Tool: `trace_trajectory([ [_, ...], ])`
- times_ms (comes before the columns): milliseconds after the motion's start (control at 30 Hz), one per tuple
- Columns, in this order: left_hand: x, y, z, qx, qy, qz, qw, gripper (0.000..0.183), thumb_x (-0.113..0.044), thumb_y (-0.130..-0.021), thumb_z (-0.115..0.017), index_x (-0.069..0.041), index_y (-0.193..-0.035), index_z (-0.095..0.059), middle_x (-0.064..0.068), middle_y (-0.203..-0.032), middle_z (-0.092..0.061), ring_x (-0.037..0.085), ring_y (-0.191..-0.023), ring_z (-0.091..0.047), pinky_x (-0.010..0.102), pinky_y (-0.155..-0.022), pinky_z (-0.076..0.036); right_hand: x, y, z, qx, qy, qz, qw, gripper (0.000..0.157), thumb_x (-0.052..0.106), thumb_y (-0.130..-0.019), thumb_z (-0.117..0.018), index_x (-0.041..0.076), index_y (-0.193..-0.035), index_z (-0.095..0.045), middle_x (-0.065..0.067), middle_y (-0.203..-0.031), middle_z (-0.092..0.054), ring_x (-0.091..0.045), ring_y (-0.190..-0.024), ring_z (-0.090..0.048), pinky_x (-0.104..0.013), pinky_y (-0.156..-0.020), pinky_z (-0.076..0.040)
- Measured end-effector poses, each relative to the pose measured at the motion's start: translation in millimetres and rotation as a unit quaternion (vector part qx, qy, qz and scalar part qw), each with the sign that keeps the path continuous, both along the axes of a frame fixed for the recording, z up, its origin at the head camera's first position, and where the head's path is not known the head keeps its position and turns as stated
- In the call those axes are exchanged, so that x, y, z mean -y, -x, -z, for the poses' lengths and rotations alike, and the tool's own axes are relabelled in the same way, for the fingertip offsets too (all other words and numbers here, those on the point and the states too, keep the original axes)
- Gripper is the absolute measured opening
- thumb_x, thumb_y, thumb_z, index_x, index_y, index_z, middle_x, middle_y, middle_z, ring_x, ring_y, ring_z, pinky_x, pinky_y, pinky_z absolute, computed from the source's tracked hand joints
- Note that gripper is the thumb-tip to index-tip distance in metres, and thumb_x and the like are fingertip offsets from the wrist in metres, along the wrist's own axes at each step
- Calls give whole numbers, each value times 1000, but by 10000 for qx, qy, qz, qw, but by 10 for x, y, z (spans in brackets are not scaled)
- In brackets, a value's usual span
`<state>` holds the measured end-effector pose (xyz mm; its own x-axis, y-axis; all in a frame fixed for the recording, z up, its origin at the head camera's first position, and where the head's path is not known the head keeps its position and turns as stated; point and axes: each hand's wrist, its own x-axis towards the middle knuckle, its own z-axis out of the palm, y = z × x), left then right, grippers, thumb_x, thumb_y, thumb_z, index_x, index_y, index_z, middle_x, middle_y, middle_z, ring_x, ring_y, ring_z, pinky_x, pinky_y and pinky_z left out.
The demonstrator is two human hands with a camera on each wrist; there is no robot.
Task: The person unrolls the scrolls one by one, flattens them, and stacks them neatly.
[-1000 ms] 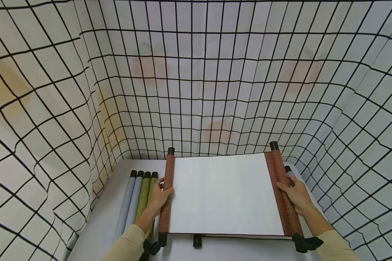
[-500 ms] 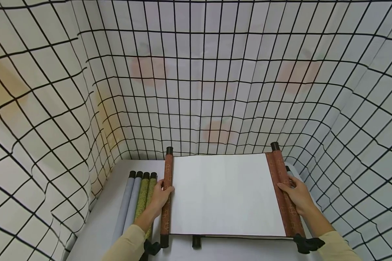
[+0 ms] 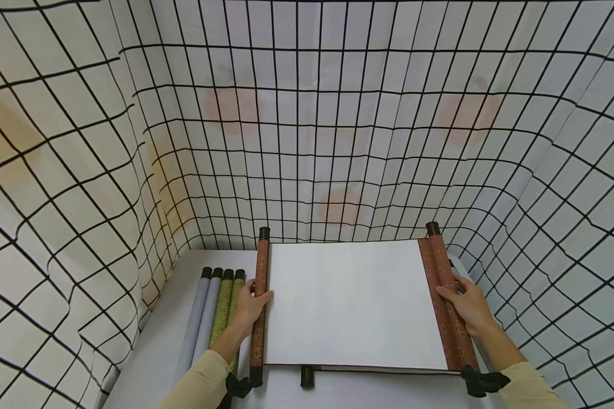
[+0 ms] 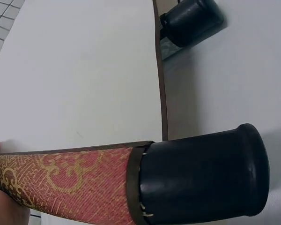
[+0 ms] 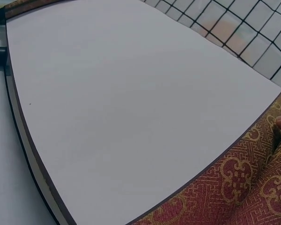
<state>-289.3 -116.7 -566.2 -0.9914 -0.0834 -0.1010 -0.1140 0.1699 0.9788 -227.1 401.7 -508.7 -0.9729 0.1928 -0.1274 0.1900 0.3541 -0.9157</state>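
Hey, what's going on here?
A person is holding a partly unrolled scroll over a white table, its visible side plain white. The left hand grips the red patterned roller at one side, and the right hand grips the thicker red roll at the other. A black end piece shows beneath the sheet. To the left lie two pale blue rolls and two yellow-green rolls, side by side.

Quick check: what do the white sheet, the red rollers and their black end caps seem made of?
Plain white rectangular sheet: probably paper, matte, showing no glare.
Red, gold-patterned cylindrical rollers: apparently covered in brocade fabric, with fine weave lines visible; the core is hidden.
Black cylindrical end caps: plastic or lacquered wood, hard to tell; smooth with a soft sheen.
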Motion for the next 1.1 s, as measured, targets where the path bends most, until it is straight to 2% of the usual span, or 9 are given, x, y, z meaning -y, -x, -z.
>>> trace_trajectory([
  [167, 31, 18, 23, 15, 27, -157, 9999, 61, -18, -96, -73, 3, -147, -48, 19, -119, -56, 29, -96, -54, 39, -78, -47, -8, -14, -5, 71, -25, 10, 10000, 92, 38, -105, -63, -5, -163, -5, -37, -159, -20, -41, -120, -52, -37, -79, -58],
  [300, 41, 26, 31, 87, -15, -204, 9998, 60, -20, -96, -71, 0, -148, -47, 19, -124, -57, 28, -98, -56, 39, -81, -47, -33, -24, -6, 73, -82, 31, 9999, 92, 37, -105, -64, -6, -162, -6, -37, -158, -22, -35, -115, -55, -36, -78, -58],
  [400, 44, 22, 23, 129, -43, -183, 9997, 58, -21, -98, -69, -1, -148, -47, 20, -127, -59, 30, -104, -58, 43, -86, -47, -56, -22, -6, 65, -92, 50, 9999, 93, 38, -104, -64, -7, -162, -6, -37, -157, -22, -27, -110, -56, -35, -77, -58],
  [500, 39, 25, 16, 148, -22, -126, 9998, 58, -21, -100, -66, 0, -150, -45, 23, -132, -58, 34, -112, -58, 49, -91, -48, -71, -17, -2, 84, -75, 51, 9999, 94, 38, -104, -64, -7, -162, -5, -37, -158, -21, -26, -109, -56, -36, -77, -58],
  [633, 33, 40, 18, 174, 14, -80, 9998, 60, -23, -102, -63, 3, -152, -40, 25, -141, -51, 40, -126, -52, 56, -100, -44, -75, -11, 5, 130, -62, 57, 9999, 94, 38, -104, -64, -6, -162, -5, -37, -158, -19, -34, -115, -55, -37, -77, -59],
  [733, 38, 46, 25, 148, 76, -67, 9998, 65, -28, -100, -69, 2, -151, -40, 25, -142, -49, 42, -130, -49, 58, -104, -42, -76, -9, 6, 145, -69, 37, 9999, 94, 38, -104, -64, -5, -163, -5, -37, -159, -18, -38, -118, -53, -37, -77, -59],
  [900, 48, 39, 20, 39, 186, -62, 9998, 81, -31, -91, -83, 1, -151, -40, 25, -135, -54, 42, -122, -55, 56, -98, -46, -79, -10, 4, 138, -31, -26, 9999, 94, 38, -104, -64, -5, -163, -4, -38, -159, -17, -34, -115, -55, -38, -78, -59],
  [1000, 69, 36, 5, 28, 213, -48, 9998, 77, -26, -93, -81, 2, -152, -40, 26, -136, -51, 42, -121, -55, 56, -98, -47, -81, -11, -2, 144, -18, -33, 9999, 95, 38, -104, -64, -5, -163, -4, -38, -160, -17, -29, -111, -57, -39, -78, -59],
  [1100, 87, 40, -11, 22, 220, -56, 9997, 69, -18, -95, -77, 1, -150, -42, 25, -133, -50, 39, -112, -56, 52, -91, -49, -102, -15, -16, 129, -135, -15, 9998, 95, 40, -104, -64, -5, -163, -5, -38, -159, -18, -27, -108, -58, -38, -77, -59],
])
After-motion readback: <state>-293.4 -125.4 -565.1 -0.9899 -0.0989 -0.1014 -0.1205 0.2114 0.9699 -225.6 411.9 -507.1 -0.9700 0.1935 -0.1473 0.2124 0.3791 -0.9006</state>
